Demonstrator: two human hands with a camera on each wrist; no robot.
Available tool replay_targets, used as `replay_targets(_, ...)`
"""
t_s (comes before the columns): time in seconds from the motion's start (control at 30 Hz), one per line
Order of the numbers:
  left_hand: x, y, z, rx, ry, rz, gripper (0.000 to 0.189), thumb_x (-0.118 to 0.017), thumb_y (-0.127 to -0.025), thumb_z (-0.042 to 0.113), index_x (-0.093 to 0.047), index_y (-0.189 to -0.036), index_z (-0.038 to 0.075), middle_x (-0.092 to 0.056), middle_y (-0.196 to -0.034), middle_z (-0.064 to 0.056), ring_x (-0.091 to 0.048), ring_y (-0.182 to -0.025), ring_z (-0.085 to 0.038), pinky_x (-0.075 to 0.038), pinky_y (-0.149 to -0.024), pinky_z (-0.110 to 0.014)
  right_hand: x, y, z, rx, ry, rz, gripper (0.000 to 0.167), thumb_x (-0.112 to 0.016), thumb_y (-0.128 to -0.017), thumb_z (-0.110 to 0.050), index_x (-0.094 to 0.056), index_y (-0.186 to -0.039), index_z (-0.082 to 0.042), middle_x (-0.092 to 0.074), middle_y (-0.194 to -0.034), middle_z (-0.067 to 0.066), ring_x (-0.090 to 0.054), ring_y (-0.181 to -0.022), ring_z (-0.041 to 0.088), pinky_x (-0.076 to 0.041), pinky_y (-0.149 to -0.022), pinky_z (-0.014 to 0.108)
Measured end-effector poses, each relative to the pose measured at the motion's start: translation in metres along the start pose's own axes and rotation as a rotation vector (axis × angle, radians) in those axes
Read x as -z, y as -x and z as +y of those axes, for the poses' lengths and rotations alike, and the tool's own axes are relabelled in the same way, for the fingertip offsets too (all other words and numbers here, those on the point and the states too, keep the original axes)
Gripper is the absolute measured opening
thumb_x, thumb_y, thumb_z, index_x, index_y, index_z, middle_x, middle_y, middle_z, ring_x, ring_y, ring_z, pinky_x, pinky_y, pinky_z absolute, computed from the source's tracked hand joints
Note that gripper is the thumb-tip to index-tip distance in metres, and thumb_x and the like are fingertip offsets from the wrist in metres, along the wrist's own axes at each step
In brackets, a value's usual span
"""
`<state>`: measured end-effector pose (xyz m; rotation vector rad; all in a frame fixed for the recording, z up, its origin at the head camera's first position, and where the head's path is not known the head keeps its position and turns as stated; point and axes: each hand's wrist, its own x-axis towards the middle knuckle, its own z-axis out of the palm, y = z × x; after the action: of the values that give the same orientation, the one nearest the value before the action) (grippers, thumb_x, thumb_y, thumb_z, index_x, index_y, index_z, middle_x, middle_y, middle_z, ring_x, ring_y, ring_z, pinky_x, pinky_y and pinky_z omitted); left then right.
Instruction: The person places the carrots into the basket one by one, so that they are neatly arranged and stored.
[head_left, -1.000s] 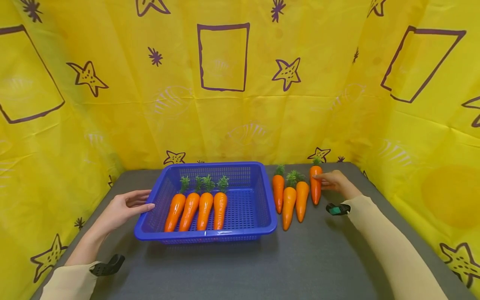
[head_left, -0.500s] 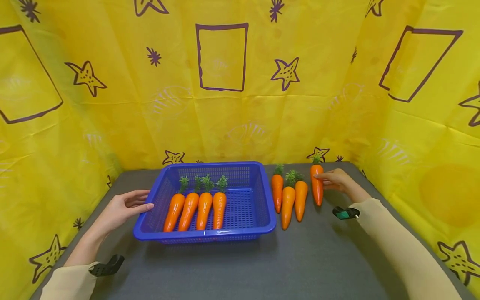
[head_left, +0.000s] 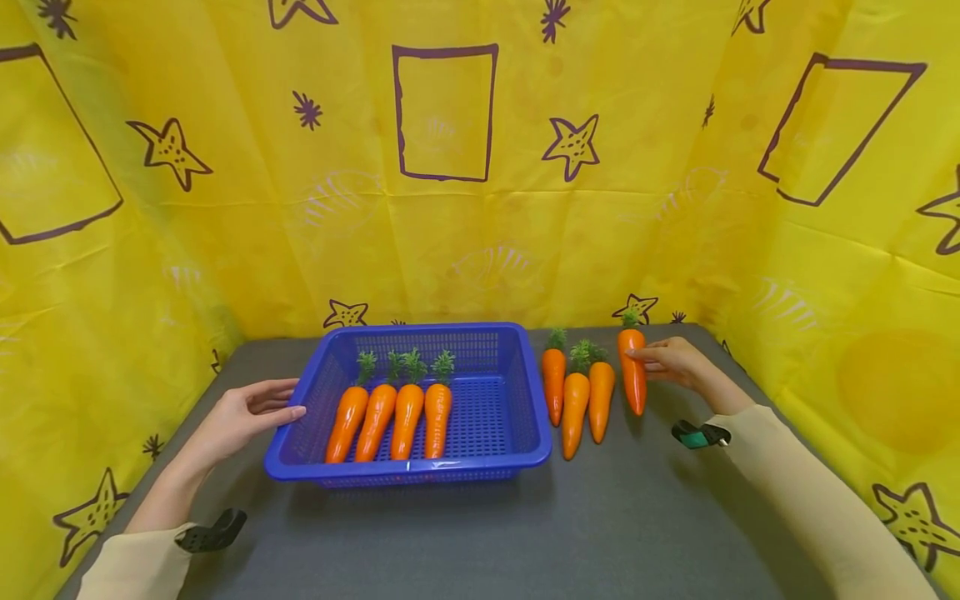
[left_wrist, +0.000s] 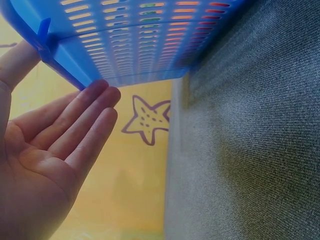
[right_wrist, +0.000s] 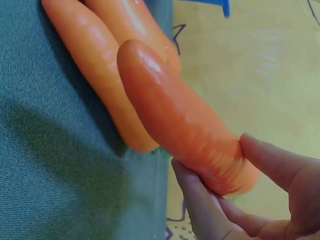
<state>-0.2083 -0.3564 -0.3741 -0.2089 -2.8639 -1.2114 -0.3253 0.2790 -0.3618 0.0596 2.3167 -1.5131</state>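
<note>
My left hand [head_left: 243, 417] holds the left rim of a blue plastic basket [head_left: 408, 471], thumb over the rim and the other fingers outside below it. In the left wrist view those fingers reach up to the rim of the basket [left_wrist: 135, 40]. Several glossy toy carrots with green tops lie side by side in the basket, among them one carrot [head_left: 437, 421] nearest its middle. At the right my right hand [head_left: 675, 364] pinches another carrot [head_left: 635, 392] near its thick end, leafy top away from me. The right wrist view shows this carrot [right_wrist: 175, 110] between thumb and fingers, its tip raised.
To the right of the basket lie 3 more carrots, a redder one [head_left: 553, 387] close to its rim and two lighter ones [head_left: 574, 417] beside it. All stand on a dark grey tabletop [head_left: 480, 542]. A yellow patterned cloth [head_left: 442, 250] walls in the back and sides.
The carrot in my right hand has tilted slightly, its tip swinging to the right and toward me. My right wrist has shifted a little to the right. My left hand stays on the basket rim.
</note>
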Motion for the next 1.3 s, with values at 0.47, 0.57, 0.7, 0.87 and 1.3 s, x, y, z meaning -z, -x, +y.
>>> replay_targets(0.47,0.001,0.0,0.004,-0.015,-0.02,-0.004,0.062,-0.066,-0.087,0.041,-0.05,-0.135,0.004,-0.06,-0.126,-0.021,-0.061,-0.11,-0.037,-0.057,-0.081,-0.038,-0.017,0.017,-0.018,0.064,0.091,-0.057,0.075,-0.056,-0.095,-0.035,-0.026,-0.14,0.017,-0.037,-0.141,0.034,-0.053,-0.122,0.037,-0.049,-0.097,0.041)
replay_targets(0.57,0.001,0.0,0.004,-0.014,-0.025,-0.003,0.062,-0.066,-0.087,0.041,-0.05,-0.135,0.004,-0.06,-0.126,-0.021,-0.061,-0.11,-0.037,-0.057,-0.081,-0.038,-0.021,0.018,-0.021,0.074,0.087,-0.073,0.076,-0.056,-0.095,-0.035,-0.026,-0.141,0.016,-0.037,-0.141,0.034,-0.048,-0.125,0.04,-0.05,-0.095,0.04)
replay_targets(0.7,0.001,0.0,0.004,-0.017,-0.024,-0.004,0.062,-0.066,-0.087,0.04,-0.05,-0.135,0.005,-0.06,-0.125,-0.021,-0.061,-0.11,-0.036,-0.057,-0.081,-0.038,-0.026,0.019,-0.025,0.098,0.09,-0.092,0.075,-0.057,-0.094,-0.035,-0.028,-0.14,0.016,-0.041,-0.139,0.033,-0.052,-0.122,0.038,-0.051,-0.094,0.039)
replay_targets(0.87,0.001,0.0,0.004,-0.023,-0.021,-0.002,0.061,-0.066,-0.087,0.04,-0.05,-0.135,0.005,-0.061,-0.125,-0.02,-0.062,-0.109,-0.035,-0.057,-0.081,-0.036,-0.031,0.021,-0.032,0.126,0.076,-0.118,0.073,-0.058,-0.094,-0.034,-0.03,-0.14,0.016,-0.044,-0.138,0.032,-0.055,-0.12,0.035,-0.049,-0.096,0.042)
replay_targets(1.3,0.001,0.0,0.005,-0.022,-0.029,-0.002,0.061,-0.066,-0.087,0.04,-0.051,-0.134,0.004,-0.06,-0.125,-0.021,-0.061,-0.109,-0.037,-0.057,-0.081,-0.038,-0.051,0.025,-0.055,0.153,0.051,-0.212,0.066,-0.057,-0.096,-0.029,-0.034,-0.139,0.014,-0.04,-0.141,0.031,-0.053,-0.122,0.038,-0.051,-0.094,0.038)
